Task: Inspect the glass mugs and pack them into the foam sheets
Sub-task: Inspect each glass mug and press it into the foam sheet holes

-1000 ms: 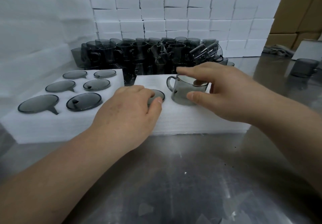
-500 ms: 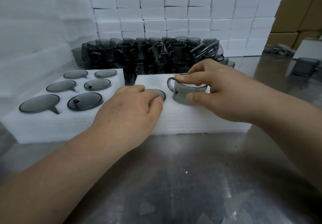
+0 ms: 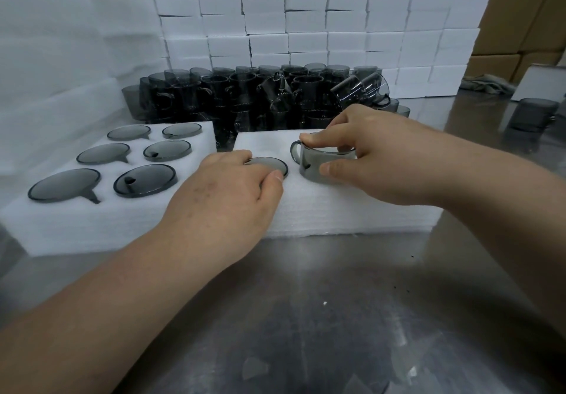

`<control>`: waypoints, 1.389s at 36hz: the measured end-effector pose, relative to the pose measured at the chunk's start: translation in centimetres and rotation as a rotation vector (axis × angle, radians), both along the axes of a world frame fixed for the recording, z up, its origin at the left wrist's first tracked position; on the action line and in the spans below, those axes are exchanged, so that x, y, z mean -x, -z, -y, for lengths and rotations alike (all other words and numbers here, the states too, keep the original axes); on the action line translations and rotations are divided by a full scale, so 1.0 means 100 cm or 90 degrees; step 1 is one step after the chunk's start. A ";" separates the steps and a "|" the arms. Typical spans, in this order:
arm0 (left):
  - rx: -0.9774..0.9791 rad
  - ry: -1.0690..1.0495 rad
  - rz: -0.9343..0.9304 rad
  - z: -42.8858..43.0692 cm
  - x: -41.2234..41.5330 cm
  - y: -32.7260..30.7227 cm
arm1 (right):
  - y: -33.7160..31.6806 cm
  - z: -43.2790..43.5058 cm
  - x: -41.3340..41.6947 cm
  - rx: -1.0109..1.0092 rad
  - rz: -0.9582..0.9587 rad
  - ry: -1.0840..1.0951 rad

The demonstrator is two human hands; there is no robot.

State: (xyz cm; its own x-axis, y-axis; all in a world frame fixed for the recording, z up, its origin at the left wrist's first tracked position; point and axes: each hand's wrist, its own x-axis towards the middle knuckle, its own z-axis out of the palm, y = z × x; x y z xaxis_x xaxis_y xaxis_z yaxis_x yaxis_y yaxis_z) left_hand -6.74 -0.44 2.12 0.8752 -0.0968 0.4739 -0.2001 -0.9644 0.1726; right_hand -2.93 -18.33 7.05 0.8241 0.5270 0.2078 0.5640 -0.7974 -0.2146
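A stainless-steel table point(image 3: 306, 317) fills the near view. A wall of stacked white foam blocks point(image 3: 306, 26) stands behind it, with brown cardboard cartons point(image 3: 526, 10) at the far right. Against the blocks lies a heap of smoked-glass mugs point(image 3: 245, 96). Most stand upright, and a few at its right end are tipped on their sides.

Two thick foam sheets lie side by side at the table's middle. The left foam sheet point(image 3: 76, 225) holds six packed mugs point(image 3: 145, 179) in two rows, sunk so that only their round tops show level with the foam. The right foam sheet point(image 3: 337, 213) carries both hands.

The right hand point(image 3: 382, 154) grips the held mug point(image 3: 309, 159), with its thumb pressed on the near wall and its fingertips on the rim. This mug stands upright with its long axis vertical. Its lower part sits in the foam near the sheet's far edge, and its handle points left.

The left hand point(image 3: 220, 197) lies palm down just beside it. Its fingers are loosely spread over a sunken mug point(image 3: 272, 165) whose top is level with the foam, pressing rather than clasping.

A lone mug point(image 3: 533, 114) stands well apart at the right, near a crumpled cloth point(image 3: 487, 84).
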 end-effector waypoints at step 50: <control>0.036 -0.002 -0.010 0.002 0.007 -0.006 | 0.011 0.009 0.008 -0.070 0.074 0.002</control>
State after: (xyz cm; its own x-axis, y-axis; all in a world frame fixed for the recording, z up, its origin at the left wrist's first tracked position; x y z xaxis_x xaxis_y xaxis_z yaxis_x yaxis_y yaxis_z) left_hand -7.42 -0.62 2.72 0.8831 -0.0674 0.4644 -0.1938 -0.9537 0.2301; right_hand -3.76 -19.20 5.92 0.7925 0.4939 0.3577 0.5881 -0.7741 -0.2343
